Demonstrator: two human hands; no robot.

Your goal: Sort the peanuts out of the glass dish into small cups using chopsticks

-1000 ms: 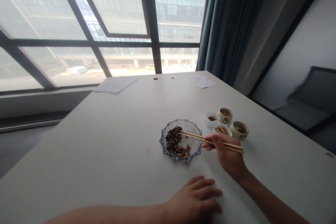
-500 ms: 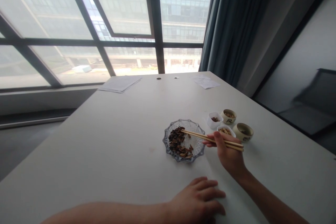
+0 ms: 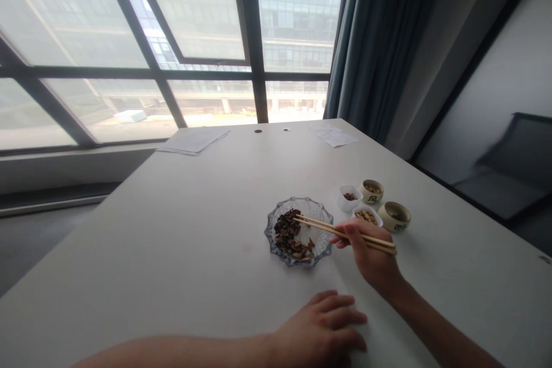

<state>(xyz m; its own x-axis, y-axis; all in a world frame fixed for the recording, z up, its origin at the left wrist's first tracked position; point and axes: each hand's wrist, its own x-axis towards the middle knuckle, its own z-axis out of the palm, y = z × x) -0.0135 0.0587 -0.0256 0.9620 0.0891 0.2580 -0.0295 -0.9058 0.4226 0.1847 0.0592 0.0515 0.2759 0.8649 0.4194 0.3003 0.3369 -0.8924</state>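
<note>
My right hand point(image 3: 371, 253) is closed on a pair of wooden chopsticks point(image 3: 345, 232). Their tips reach into a scalloped glass dish point(image 3: 321, 244) and meet the upper part of a heap of dark brown, elongated dried pieces point(image 3: 290, 234). Whether a piece is pinched between the tips is too small to tell. The heap covers the left and lower side of the dish. My left hand point(image 3: 324, 325) rests on the white table point(image 3: 181, 253) in front of the dish, fingers loosely spread, holding nothing.
Right of the dish stand a white cup with brown bits point(image 3: 349, 198), a white cup with tan pieces point(image 3: 366, 217), and two cream pots, one farther back point(image 3: 371, 191), one nearer point(image 3: 395, 217). Papers point(image 3: 194, 141) and another sheet point(image 3: 335, 137) lie at the far edge, before the windows.
The whole view has shifted slightly, so everything sits a little farther left. The chopstick tips stay at the top of the heap, and my left hand keeps its place on the table.
</note>
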